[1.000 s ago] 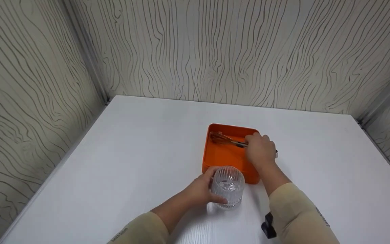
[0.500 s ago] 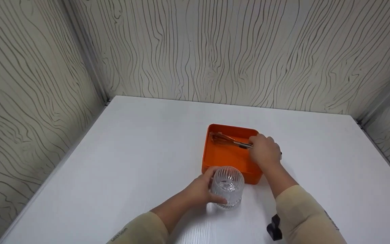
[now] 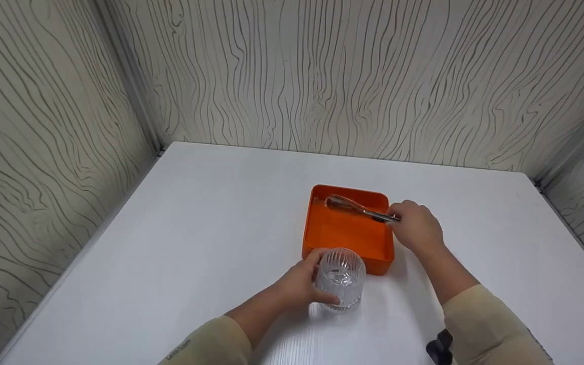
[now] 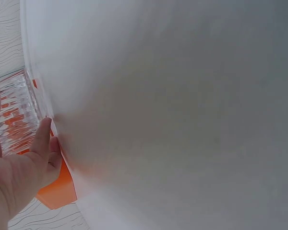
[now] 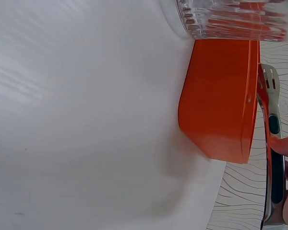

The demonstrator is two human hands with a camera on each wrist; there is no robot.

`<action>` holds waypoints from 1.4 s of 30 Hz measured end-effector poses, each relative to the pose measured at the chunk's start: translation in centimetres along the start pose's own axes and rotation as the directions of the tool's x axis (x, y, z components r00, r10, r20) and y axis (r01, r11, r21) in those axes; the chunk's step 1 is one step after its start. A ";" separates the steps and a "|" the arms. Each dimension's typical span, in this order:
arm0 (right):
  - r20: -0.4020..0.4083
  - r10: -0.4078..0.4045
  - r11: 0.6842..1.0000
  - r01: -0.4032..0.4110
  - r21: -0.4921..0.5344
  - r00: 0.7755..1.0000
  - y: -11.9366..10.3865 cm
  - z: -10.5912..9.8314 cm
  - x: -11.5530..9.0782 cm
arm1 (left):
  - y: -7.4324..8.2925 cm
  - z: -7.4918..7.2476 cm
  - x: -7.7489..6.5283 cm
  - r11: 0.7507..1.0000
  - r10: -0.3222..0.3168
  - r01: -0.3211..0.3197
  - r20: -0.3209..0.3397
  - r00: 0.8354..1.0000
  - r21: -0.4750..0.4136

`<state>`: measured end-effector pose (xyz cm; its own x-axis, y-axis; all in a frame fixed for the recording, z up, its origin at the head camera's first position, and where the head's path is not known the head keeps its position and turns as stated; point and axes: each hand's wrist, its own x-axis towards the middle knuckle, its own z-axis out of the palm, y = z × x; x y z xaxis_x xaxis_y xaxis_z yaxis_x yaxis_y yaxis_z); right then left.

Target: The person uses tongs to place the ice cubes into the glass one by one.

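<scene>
My left hand (image 3: pixel 299 284) holds a clear ribbed drinking glass (image 3: pixel 341 279) upright at the front of a square orange tray (image 3: pixel 348 235). Its thumb lies along the near side and its fingers go round the far side. In the left wrist view the fingers (image 4: pixel 42 139) show against the ribbed wall of the glass (image 4: pixel 17 120). My right hand (image 3: pixel 416 225) grips a pair of metal tongs (image 3: pixel 368 212) just past the tray's right wall. The slotted head of the tongs hangs over the back of the tray; dark grip inserts (image 5: pixel 277 177) show in the right wrist view.
All of this is on a white table (image 3: pixel 211 218). Wood-grain panels (image 3: pixel 292 76) enclose it at the back and both sides. A black device (image 3: pixel 440 347) sits by the right sleeve.
My right hand has moved right with the tongs, pulling their head away from the tray's back left corner. The left hand, glass and tray stay nearly where they were.
</scene>
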<state>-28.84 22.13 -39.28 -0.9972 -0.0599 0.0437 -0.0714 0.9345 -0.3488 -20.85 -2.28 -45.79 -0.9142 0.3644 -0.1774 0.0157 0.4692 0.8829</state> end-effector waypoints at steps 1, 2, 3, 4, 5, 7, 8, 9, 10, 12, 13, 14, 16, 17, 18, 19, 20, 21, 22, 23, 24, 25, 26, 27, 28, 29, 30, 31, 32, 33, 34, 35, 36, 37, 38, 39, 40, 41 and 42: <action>0.006 -0.003 1.000 0.003 0.005 1.000 0.1 -0.2 -0.1 | 0.0 0.0 0.0 1.000 0.004 -0.004 0.002 1.000 -0.001; 0.011 -0.006 1.000 0.006 0.009 1.000 0.2 -0.4 -0.2 | 0.0 0.0 0.0 1.000 0.009 -0.009 0.003 1.000 0.001; 0.015 -0.011 1.000 0.011 0.012 1.000 0.3 -0.6 -0.3 | 0.0 0.0 0.0 1.000 0.014 -0.014 0.004 1.000 0.001; 0.021 -0.013 1.000 0.012 0.018 1.000 0.4 -0.7 -0.4 | 0.0 0.0 0.0 1.000 0.013 -0.013 0.004 1.000 0.001; 0.024 -0.015 1.000 0.015 0.024 1.000 0.4 -0.9 -0.5 | 0.0 0.0 0.0 1.000 0.014 -0.014 0.004 1.000 -0.001; 0.029 -0.024 0.999 0.023 0.037 0.999 0.5 -1.2 -0.7 | 0.1 0.0 0.0 1.000 0.016 -0.016 0.005 1.000 -0.006; 0.028 -0.030 0.999 0.029 0.043 0.999 0.5 -1.3 -0.9 | 0.1 0.0 0.0 1.000 0.014 -0.014 0.004 1.000 -0.009; 0.030 -0.034 0.998 0.033 0.049 0.999 0.5 -1.4 -1.0 | 0.2 0.0 0.0 1.000 0.011 -0.011 0.004 1.000 -0.010; 0.031 -0.036 0.998 0.034 0.056 0.999 0.5 -1.6 -1.2 | 0.2 0.0 0.0 1.000 0.011 -0.011 0.004 1.000 -0.011; 0.035 -0.045 0.997 0.043 0.064 0.998 0.4 -1.9 -1.5 | 0.2 0.0 0.0 1.000 0.015 -0.015 0.001 1.000 -0.009; 0.037 -0.049 0.997 0.046 0.067 0.998 0.4 -2.1 -1.6 | 0.3 0.0 0.0 1.000 0.014 -0.014 -0.001 1.000 -0.007; 0.039 -0.054 0.996 0.051 0.070 0.998 0.3 -2.3 -1.8 | 0.3 0.0 0.0 1.000 0.014 -0.014 -0.003 1.000 -0.006; 0.047 -0.062 0.995 0.059 0.074 0.997 0.2 -2.6 -2.2 | 0.3 0.0 0.0 1.000 0.017 -0.017 -0.004 1.000 -0.007; 0.051 -0.068 0.995 0.064 0.077 0.996 0.2 -2.8 -2.4 | 0.3 0.0 0.0 1.000 0.015 -0.015 -0.004 1.000 -0.009; 0.054 -0.074 0.994 0.070 0.079 0.996 0.2 -3.0 -2.6 | 0.3 0.1 0.0 1.000 0.011 -0.011 -0.004 1.000 -0.012; 0.058 -0.080 0.994 0.075 0.083 0.995 0.2 -3.2 -2.8 | 0.2 0.1 0.0 1.000 0.007 -0.007 -0.003 1.000 -0.016; 0.061 -0.086 0.993 0.081 0.085 0.994 0.2 -3.4 -3.0 | 0.2 0.1 0.1 1.000 0.001 -0.001 -0.002 1.000 -0.018; 0.063 -0.093 0.992 0.087 0.088 0.994 0.2 -3.5 -3.2 | 0.2 0.1 0.1 1.000 -0.004 0.004 -0.002 1.000 -0.019; 0.063 -0.100 0.991 0.094 0.091 0.993 0.2 -3.7 -3.4 | 0.2 0.1 0.1 1.000 -0.010 0.010 -0.002 1.000 -0.020; 0.064 -0.107 0.991 0.100 0.093 0.992 0.2 -3.8 -3.6 | 0.2 0.1 0.1 1.000 -0.014 0.014 -0.003 1.000 -0.018; 0.061 -0.114 0.990 0.107 0.094 0.992 0.2 -4.0 -3.7 | 0.2 0.1 0.1 1.000 -0.017 0.017 -0.004 1.000 -0.016; 0.060 -0.119 0.989 0.113 0.097 0.991 0.3 -4.1 -3.9 | 0.1 0.1 0.1 1.000 -0.016 0.015 -0.005 1.000 -0.014; 0.057 -0.126 0.988 0.119 0.099 0.990 0.3 -4.2 -4.0 | 0.1 0.1 0.1 1.000 -0.014 0.014 -0.005 1.000 -0.014; 0.053 -0.133 0.987 0.128 0.100 0.990 0.4 -4.3 -4.2 | 0.1 0.0 0.1 1.000 -0.007 0.007 -0.002 1.000 -0.015; 0.050 -0.139 0.986 0.133 0.102 0.989 0.5 -4.4 -4.3 | 0.0 0.0 0.1 1.000 -0.001 0.001 0.001 1.000 -0.014; 0.047 -0.143 0.985 0.137 0.104 0.989 0.6 -4.5 -4.4 | 0.0 0.0 0.1 1.000 0.007 -0.007 0.004 1.000 -0.012; 0.045 -0.145 0.984 0.140 0.107 0.988 0.7 -4.6 -4.6 | 0.0 0.0 0.1 1.000 0.011 -0.011 0.007 1.000 -0.012; 0.044 -0.147 0.984 0.142 0.107 0.988 0.8 -4.6 -4.7 | 0.0 0.0 0.1 1.000 0.015 -0.015 0.007 1.000 -0.011; 0.042 -0.148 0.984 0.143 0.107 0.988 0.9 -4.5 -4.7 | 0.0 0.0 0.1 1.000 0.014 -0.014 0.008 1.000 -0.010; 0.042 -0.148 0.984 0.143 0.105 0.988 1.0 -4.5 -4.8 | 0.0 -0.1 0.1 1.000 0.012 -0.012 0.008 1.000 -0.009; 0.044 -0.146 0.985 0.141 0.104 0.988 1.1 -4.4 -4.8 | 0.0 -0.1 0.1 1.000 0.006 -0.006 0.005 1.000 -0.009; 0.046 -0.144 0.985 0.139 0.101 0.988 1.2 -4.2 -4.8 | 0.0 0.0 0.1 1.000 0.005 -0.005 0.003 1.000 -0.008; 0.047 -0.143 0.986 0.138 0.097 0.989 1.3 -4.1 -4.8 | 0.0 0.0 0.1 1.000 0.000 0.001 0.001 1.000 -0.008; 0.048 -0.145 0.986 0.140 0.091 0.988 1.4 -3.9 -4.8 | 0.0 0.0 0.1 1.000 -0.005 0.005 0.000 1.000 -0.009; 0.049 -0.146 0.986 0.141 0.088 0.988 1.4 -3.7 -4.8 | 0.0 0.0 0.1 1.000 -0.012 0.012 -0.001 1.000 -0.010; 0.053 -0.147 0.986 0.142 0.083 0.988 1.4 -3.5 -4.7 | 0.0 0.0 0.1 1.000 -0.016 0.016 -0.002 1.000 -0.010; 0.055 -0.147 0.987 0.142 0.080 0.988 1.4 -3.2 -4.7 | 0.0 0.1 0.1 1.000 -0.019 0.019 -0.003 1.000 -0.010; 0.056 -0.148 0.987 0.143 0.075 0.987 1.3 -3.0 -4.6 | 0.0 0.1 0.1 1.000 -0.021 0.021 -0.004 1.000 -0.008; 0.057 -0.147 0.987 0.143 0.071 0.987 1.2 -2.7 -4.5 | 0.0 0.1 0.1 1.000 -0.029 0.029 -0.007 1.000 -0.008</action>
<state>-24.35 24.45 -37.33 -0.9753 -0.2168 0.0415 -0.2148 0.8891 -0.4042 -20.86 -2.17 -45.83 -0.9171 0.3452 -0.1995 -0.0135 0.4732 0.8808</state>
